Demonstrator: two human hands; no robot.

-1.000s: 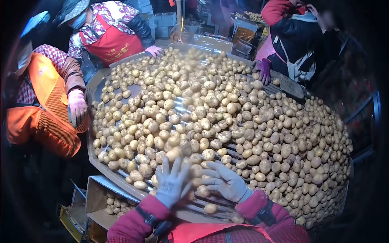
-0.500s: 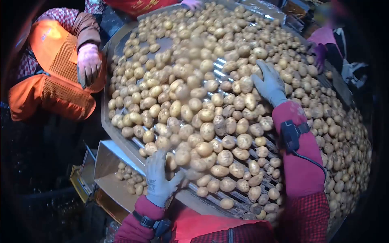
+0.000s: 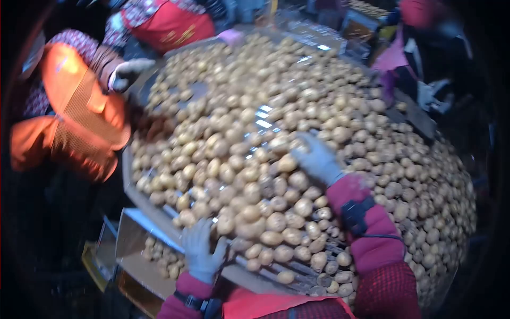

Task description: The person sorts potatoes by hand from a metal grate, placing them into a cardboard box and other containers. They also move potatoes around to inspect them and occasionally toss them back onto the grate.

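Potatoes lie against your right hand, its grip unclear; your left hand, thumb wide, is beside others.

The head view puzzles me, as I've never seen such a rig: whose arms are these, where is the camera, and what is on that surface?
There is no robot. One camera, worn on a person's head, looks forward and down, so the magenta sleeves are the wearer's own. Both hands wear grey gloves: the left hand is by the table's near edge, the right hand reaches among potatoes. Blur hides whether either grips one. Slats show beneath. A box at lower left holds more potatoes. The person in orange is someone else.
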